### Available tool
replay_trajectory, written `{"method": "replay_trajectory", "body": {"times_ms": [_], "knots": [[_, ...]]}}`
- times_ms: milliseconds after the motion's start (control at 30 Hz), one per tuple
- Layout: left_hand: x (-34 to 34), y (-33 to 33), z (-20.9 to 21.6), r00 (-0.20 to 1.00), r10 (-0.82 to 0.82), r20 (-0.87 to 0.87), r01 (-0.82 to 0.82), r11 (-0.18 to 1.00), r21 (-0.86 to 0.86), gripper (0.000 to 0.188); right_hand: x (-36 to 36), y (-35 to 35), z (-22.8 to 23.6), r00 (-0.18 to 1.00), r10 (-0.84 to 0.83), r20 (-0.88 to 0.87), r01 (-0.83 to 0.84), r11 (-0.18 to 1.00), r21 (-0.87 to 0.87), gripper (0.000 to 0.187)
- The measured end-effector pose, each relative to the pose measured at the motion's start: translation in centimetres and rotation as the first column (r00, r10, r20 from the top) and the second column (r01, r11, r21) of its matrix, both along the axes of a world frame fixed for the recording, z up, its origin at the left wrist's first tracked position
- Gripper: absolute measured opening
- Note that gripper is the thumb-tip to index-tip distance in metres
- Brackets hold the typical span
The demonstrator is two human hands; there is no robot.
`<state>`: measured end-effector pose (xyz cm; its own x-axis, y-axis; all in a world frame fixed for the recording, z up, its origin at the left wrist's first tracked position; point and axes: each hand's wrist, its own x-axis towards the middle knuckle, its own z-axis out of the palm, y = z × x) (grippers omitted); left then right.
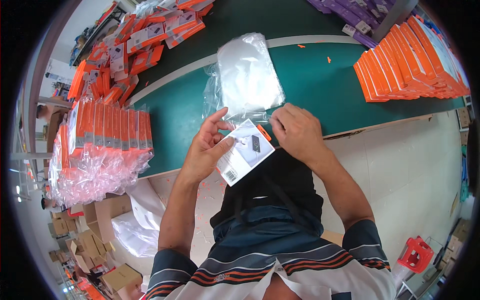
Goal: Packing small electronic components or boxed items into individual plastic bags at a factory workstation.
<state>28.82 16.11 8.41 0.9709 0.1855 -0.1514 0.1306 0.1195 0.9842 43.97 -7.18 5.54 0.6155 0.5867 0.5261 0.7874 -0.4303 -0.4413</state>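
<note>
My left hand (207, 147) holds a small flat box (245, 150), white and grey with an orange edge, tilted over the table's front edge. Its thumb lies across the box's printed face, and the other fingers curl at the upper left side. To the right of the box, my right hand (298, 131) is closed with its knuckles up; whatever is between its fingertips is hidden. Just beyond both hands, a stack of clear plastic bags (250, 75) lies on the green tabletop (320, 75). The stack's near edge is crumpled between the hands.
Bagged orange boxes (110, 125) stand in a row at the left edge, above bunched clear film (100, 172). Loose orange-and-white boxes (145, 37) pile up at the far left. Orange boxes (405, 55) stand at the right, with purple packs (350, 15) behind. A red stool (416, 254) is at lower right.
</note>
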Motion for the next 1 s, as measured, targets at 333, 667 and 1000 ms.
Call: {"method": "replay_trajectory", "body": {"times_ms": [333, 667, 1000], "knots": [[-0.8, 0.1, -0.1, 1.000, -0.026, 0.003, 0.026, 0.999, -0.031, 0.071, 0.1, 1.7, -1.0, 0.995, 0.082, 0.050, -0.087, 0.991, 0.103, 0.018], [-1.9, 1.2, -1.5, 0.969, 0.238, 0.061, -0.235, 0.970, -0.058, 0.064, -2.9, 0.6, -0.6, 0.971, 0.148, -0.187, -0.097, 0.962, 0.254, 0.016], [-2.5, 1.1, -0.9, 0.973, 0.222, 0.060, -0.216, 0.972, -0.091, 0.063, -2.0, 2.2, -0.7, 0.956, 0.219, -0.193, -0.149, 0.935, 0.323, 0.012]]}}
